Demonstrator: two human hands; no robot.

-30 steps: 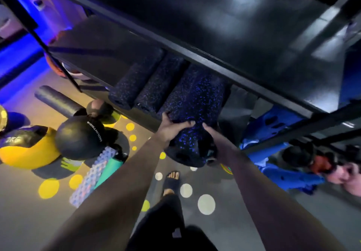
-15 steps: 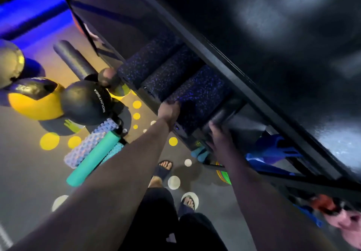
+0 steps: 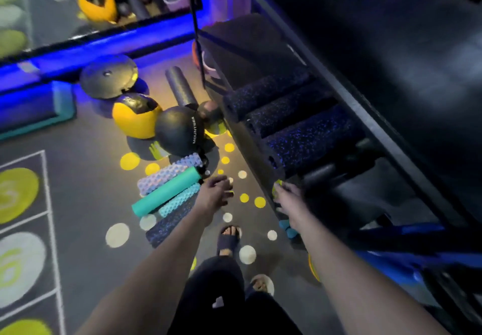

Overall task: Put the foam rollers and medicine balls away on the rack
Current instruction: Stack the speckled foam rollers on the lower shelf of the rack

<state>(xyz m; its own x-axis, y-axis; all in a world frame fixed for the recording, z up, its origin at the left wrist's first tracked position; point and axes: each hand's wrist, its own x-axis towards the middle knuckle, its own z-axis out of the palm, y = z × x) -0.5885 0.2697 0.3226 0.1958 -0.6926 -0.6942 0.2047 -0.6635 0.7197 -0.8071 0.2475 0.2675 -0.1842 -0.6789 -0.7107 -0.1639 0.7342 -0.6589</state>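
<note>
Empty-handed beside the rack.
The rack fills the right of the frame, with three speckled rollers side by side on its shelf at centre. Left of centre the medicine balls sit on the floor, loose foam rollers just below them. My left hand hovers near the teal roller, fingers spread; my right hand, relaxed, hangs at the shelf's edge.

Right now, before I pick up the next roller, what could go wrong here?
The speckled floor roller lies close to your sandalled foot; stepping on it could make you slip. The black medicine ball sits right beside the bumpy roller; pulling that roller may set the ball rolling. The nearest shelved roller ends at the edge of the rack shelf and might slide out.
</note>
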